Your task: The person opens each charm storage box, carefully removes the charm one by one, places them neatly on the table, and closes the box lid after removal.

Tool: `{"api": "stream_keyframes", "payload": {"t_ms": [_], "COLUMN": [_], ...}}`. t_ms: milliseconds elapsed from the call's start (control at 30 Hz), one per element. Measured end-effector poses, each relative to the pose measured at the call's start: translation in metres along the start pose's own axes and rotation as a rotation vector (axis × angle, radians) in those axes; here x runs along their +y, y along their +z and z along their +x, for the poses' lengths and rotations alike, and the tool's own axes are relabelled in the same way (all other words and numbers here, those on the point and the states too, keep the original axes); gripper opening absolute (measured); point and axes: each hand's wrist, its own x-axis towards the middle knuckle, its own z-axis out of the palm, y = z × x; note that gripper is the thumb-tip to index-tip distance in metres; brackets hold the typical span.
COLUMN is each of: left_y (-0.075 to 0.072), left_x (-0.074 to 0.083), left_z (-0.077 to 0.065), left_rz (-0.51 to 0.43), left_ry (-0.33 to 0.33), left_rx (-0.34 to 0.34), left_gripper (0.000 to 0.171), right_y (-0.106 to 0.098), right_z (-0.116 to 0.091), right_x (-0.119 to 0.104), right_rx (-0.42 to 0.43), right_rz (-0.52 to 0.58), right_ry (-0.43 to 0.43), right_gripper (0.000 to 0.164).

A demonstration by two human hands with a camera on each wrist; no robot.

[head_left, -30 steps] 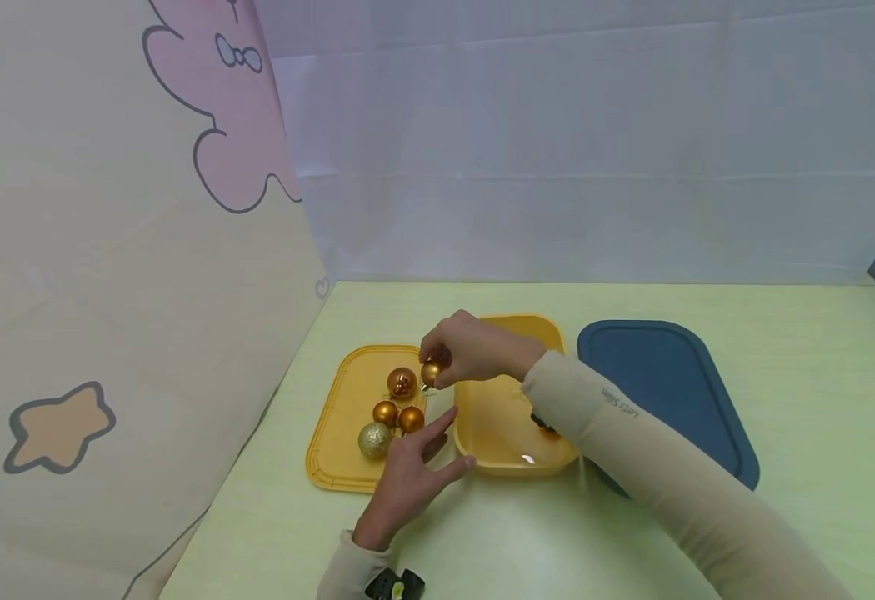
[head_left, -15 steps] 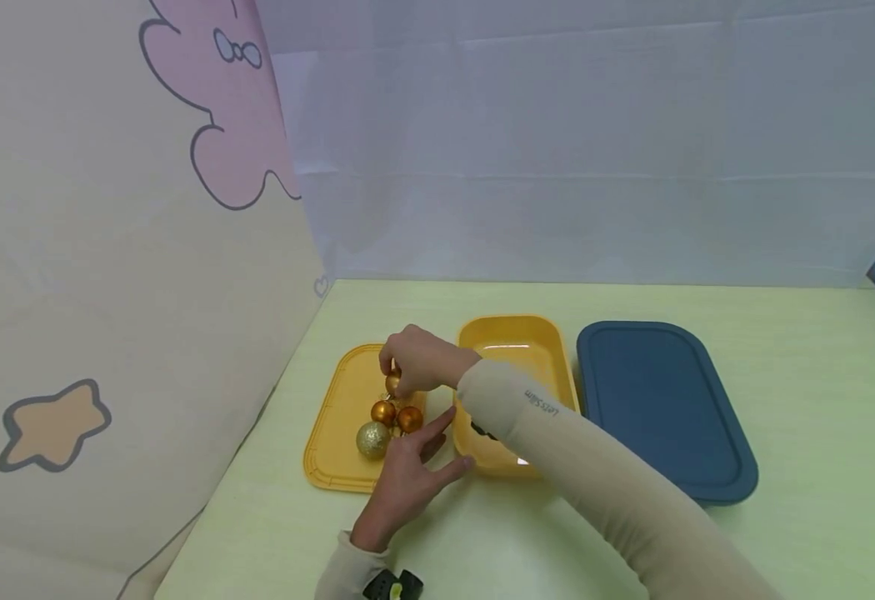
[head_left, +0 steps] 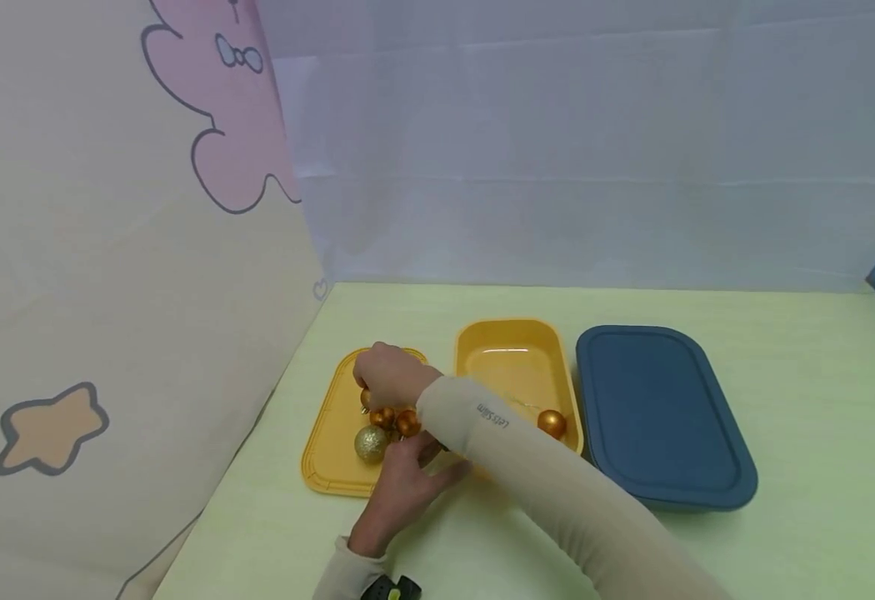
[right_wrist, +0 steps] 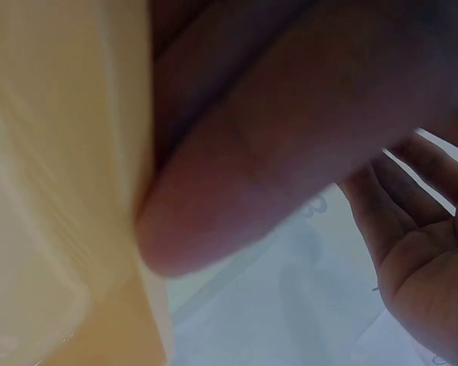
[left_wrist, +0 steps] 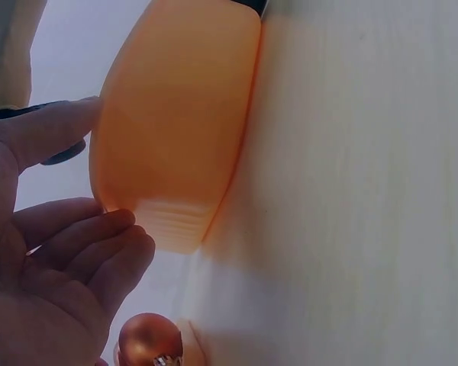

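My right hand [head_left: 394,375] pinches a gold Christmas bauble [head_left: 365,399] low over the flat yellow tray [head_left: 327,457]; the fingertips are mostly hidden from above. Around it on the tray are a glittery gold bauble [head_left: 371,445] and two small copper baubles [head_left: 382,417]. A larger copper bauble is hidden behind the right hand. My left hand [head_left: 402,487] has its fingers extended, and its thumb and fingertips touch the side of the yellow box [left_wrist: 175,114] in the left wrist view. In the right wrist view, blurred right fingers [right_wrist: 229,191] fill the middle.
One orange-gold bauble [head_left: 552,423] lies inside the yellow box, near its right wall. To the right of the box stands a blue lidded box [head_left: 666,408]. The right sleeve [head_left: 527,467] crosses over the yellow box's front corner. A fabric wall [head_left: 595,167] rises behind the table.
My right hand has moved left and toward me with the gold bauble, from the tray's right edge to over its middle. The left hand stays by the yellow box.
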Motion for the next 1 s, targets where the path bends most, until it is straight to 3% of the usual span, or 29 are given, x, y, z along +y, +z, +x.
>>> {"api": "stream_keyframes", "payload": {"t_ms": [100,300,600,1000], "left_y": [-0.001,-0.001,-0.003,-0.002], "left_x": [0.0,-0.001,0.001,0.001], "left_z": [0.0,-0.001,-0.001,0.001], "left_rz": [0.016,0.1,0.067,0.056], "left_ry": [0.009,0.021,0.012,0.014], "left_rx": [0.008,0.038,0.032,-0.003], "left_gripper": [0.042,0.036,0.038,0.048], "right_y": [0.003,0.011,0.017,0.007], "right_z": [0.001,0.008,0.014,0.007], "right_x": [-0.004,-0.009,-0.01,-0.006], "right_rx": [0.023,0.021,0.077,0.037], "right_rz": [0.009,-0.077,-0.144,-0.129], "right_ry": [-0.012,0.022,0.003,0.073], "right_gripper": [0.041,0.029,0.018,0.01]}}
